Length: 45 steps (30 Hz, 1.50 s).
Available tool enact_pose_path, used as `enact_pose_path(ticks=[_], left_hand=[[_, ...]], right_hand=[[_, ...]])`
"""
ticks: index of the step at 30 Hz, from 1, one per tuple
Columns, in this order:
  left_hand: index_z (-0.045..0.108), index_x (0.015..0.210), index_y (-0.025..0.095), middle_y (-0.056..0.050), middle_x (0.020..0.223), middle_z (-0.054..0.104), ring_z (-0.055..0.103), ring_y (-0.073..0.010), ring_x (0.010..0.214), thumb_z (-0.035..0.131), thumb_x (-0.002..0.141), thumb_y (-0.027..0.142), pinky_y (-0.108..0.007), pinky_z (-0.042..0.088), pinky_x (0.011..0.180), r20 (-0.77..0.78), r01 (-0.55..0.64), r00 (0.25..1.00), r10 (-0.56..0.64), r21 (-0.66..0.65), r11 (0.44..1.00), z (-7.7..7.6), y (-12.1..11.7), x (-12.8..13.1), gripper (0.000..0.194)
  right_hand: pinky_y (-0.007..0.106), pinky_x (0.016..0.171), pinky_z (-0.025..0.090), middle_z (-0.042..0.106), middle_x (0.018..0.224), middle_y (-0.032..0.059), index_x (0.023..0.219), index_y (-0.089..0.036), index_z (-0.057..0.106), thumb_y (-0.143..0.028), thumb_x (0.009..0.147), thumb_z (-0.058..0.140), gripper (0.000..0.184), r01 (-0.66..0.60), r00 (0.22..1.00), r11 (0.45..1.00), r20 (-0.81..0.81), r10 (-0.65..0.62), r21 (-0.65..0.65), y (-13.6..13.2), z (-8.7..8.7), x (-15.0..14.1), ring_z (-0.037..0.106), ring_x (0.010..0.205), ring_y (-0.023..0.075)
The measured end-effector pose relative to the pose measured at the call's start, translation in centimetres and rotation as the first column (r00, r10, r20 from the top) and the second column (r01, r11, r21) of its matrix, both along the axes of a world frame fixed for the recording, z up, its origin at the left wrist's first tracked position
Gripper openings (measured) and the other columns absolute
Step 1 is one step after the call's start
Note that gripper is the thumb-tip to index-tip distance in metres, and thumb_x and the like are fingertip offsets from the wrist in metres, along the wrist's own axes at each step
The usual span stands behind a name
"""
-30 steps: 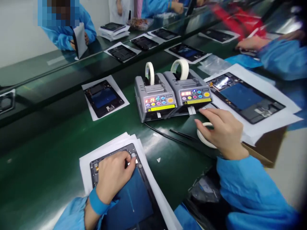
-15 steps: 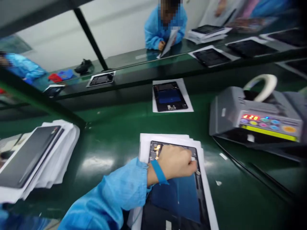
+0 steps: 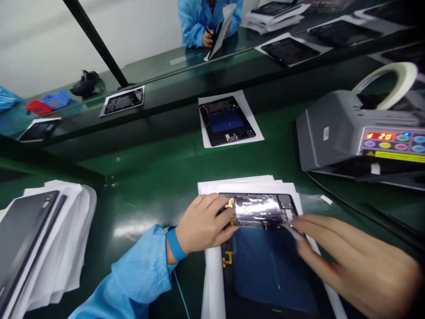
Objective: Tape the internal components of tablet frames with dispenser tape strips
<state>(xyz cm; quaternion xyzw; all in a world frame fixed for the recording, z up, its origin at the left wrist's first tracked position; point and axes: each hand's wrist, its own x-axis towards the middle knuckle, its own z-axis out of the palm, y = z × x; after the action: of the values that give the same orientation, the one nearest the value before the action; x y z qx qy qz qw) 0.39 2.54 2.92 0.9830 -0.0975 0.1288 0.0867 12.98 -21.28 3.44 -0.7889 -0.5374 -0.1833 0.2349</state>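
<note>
An opened tablet [image 3: 262, 266] lies on a stack of white paper sheets [image 3: 212, 283], its inside facing up. It shows a large blue panel, a shiny silver section at the top and orange flex cables [image 3: 227, 258] along the left side. My left hand [image 3: 207, 223], with a blue wrist band, rests at the tablet's upper left edge. Its fingers are bent, with thumb and forefinger apart near an orange cable. Over the tablet's upper right part, my right hand [image 3: 358, 257] pinches a slim pale piece [image 3: 292, 231]. Blur hides its exact kind.
Another opened tablet [image 3: 227, 119] lies on paper behind. At right stands a grey tape dispenser [image 3: 335, 128] with lit buttons and a tape roll [image 3: 407, 84]. A dark tablet [image 3: 26, 239] tops a paper stack at left. Across the bench, a person in blue [image 3: 194, 26] holds a sheet.
My left hand has moved from the tablet's upper right part to its upper left edge. My right hand has come into view from the right. The camera view has shifted.
</note>
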Motion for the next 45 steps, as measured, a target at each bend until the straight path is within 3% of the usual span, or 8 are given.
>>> enact_pose_path(ticks=[5, 10, 23, 31, 37, 40, 43, 45], left_hand=[[0.063, 0.104, 0.012, -0.012, 0.106, 0.066, 0.059, -0.0261, 0.099, 0.047, 0.089, 0.037, -0.037, 0.047, 0.085, 0.162, -0.056, 0.985, 0.060, -0.028, 0.998, -2.0, -0.4, -0.1, 0.033], [0.065, 0.105, 0.013, -0.011, 0.108, 0.066, 0.060, -0.0255, 0.099, 0.049, 0.087, 0.036, -0.037, 0.047, 0.082, 0.177, -0.107, 0.978, 0.111, -0.035, 0.994, -2.4, -0.7, -0.3, 0.033], [0.066, 0.104, 0.012, -0.010, 0.108, 0.066, 0.058, -0.0254, 0.098, 0.047, 0.089, 0.034, -0.037, 0.045, 0.079, 0.157, -0.099, 0.981, 0.110, -0.076, 0.992, -2.4, -0.8, -0.2, 0.033], [0.065, 0.102, 0.012, -0.009, 0.103, 0.066, 0.058, -0.0248, 0.097, 0.047, 0.088, 0.033, -0.037, 0.045, 0.077, 0.154, -0.103, 0.982, 0.113, -0.074, 0.992, -2.5, -0.8, -0.3, 0.031], [0.065, 0.098, 0.012, -0.009, 0.101, 0.066, 0.058, -0.0253, 0.094, 0.048, 0.086, 0.034, -0.036, 0.046, 0.074, 0.179, -0.098, 0.978, 0.109, -0.069, 0.993, -2.7, -0.6, -0.2, 0.030], [0.065, 0.097, 0.013, -0.010, 0.100, 0.065, 0.058, -0.0258, 0.094, 0.050, 0.085, 0.032, -0.037, 0.048, 0.075, 0.182, -0.081, 0.979, 0.095, -0.086, 0.993, -2.6, -0.4, 0.1, 0.027], [0.063, 0.108, 0.014, -0.012, 0.114, 0.061, 0.056, -0.0287, 0.107, 0.054, 0.086, 0.031, -0.042, 0.049, 0.087, 0.101, -0.119, 0.984, 0.148, -0.250, 0.961, -2.1, -0.5, -1.1, 0.029], [0.054, 0.125, 0.016, -0.015, 0.134, 0.049, 0.046, -0.0305, 0.124, 0.058, 0.085, 0.036, -0.047, 0.043, 0.099, -0.054, -0.247, 0.965, 0.255, -0.499, 0.830, -1.8, -1.1, -3.3, 0.044]], right_hand=[[0.027, 0.065, 0.046, 0.068, 0.089, 0.0028, 0.090, -0.015, 0.060, -0.014, 0.088, 0.052, 0.008, -0.103, 0.992, 0.991, 0.069, 0.109, -0.085, 7.3, 0.0, 0.0, 0.063, 0.072, 0.0131], [0.025, 0.062, 0.044, 0.067, 0.087, 0.0020, 0.090, -0.015, 0.059, -0.014, 0.087, 0.054, 0.006, -0.113, 0.989, 0.984, 0.082, 0.125, -0.135, 9.3, -1.2, 0.5, 0.061, 0.068, 0.0116], [0.027, 0.064, 0.043, 0.067, 0.085, 0.0026, 0.088, -0.015, 0.061, -0.016, 0.088, 0.056, 0.005, -0.124, 0.981, 0.971, 0.123, 0.151, -0.204, 9.4, -1.3, 0.7, 0.061, 0.071, 0.0136], [0.027, 0.057, 0.040, 0.067, 0.091, 0.0028, 0.089, -0.017, 0.065, -0.017, 0.091, 0.049, 0.015, -0.160, 0.968, 0.956, 0.149, 0.200, -0.246, 9.3, -0.9, 0.6, 0.059, 0.070, 0.0134], [0.027, 0.053, 0.047, 0.065, 0.099, 0.0112, 0.098, -0.011, 0.066, -0.004, 0.081, 0.043, 0.030, -0.109, 0.935, 0.901, 0.265, 0.237, -0.420, 9.4, -1.0, -0.8, 0.060, 0.072, 0.0163], [0.033, 0.067, 0.053, 0.064, 0.108, 0.0165, 0.107, -0.007, 0.065, -0.003, 0.077, 0.043, 0.037, -0.086, 0.926, 0.902, 0.301, 0.229, -0.423, 9.2, -1.2, -1.3, 0.061, 0.083, 0.0216], [0.040, 0.085, 0.052, 0.060, 0.122, 0.0120, 0.116, -0.015, 0.062, -0.010, 0.085, 0.044, 0.036, -0.161, 0.951, 0.914, 0.188, 0.244, -0.371, 6.7, -1.3, -1.3, 0.061, 0.098, 0.0239], [0.040, 0.088, 0.051, 0.054, 0.134, 0.0084, 0.129, -0.021, 0.054, -0.021, 0.090, 0.046, 0.039, -0.160, 0.981, 0.942, 0.059, 0.186, -0.296, 3.6, -1.9, -1.1, 0.059, 0.108, 0.0240]])
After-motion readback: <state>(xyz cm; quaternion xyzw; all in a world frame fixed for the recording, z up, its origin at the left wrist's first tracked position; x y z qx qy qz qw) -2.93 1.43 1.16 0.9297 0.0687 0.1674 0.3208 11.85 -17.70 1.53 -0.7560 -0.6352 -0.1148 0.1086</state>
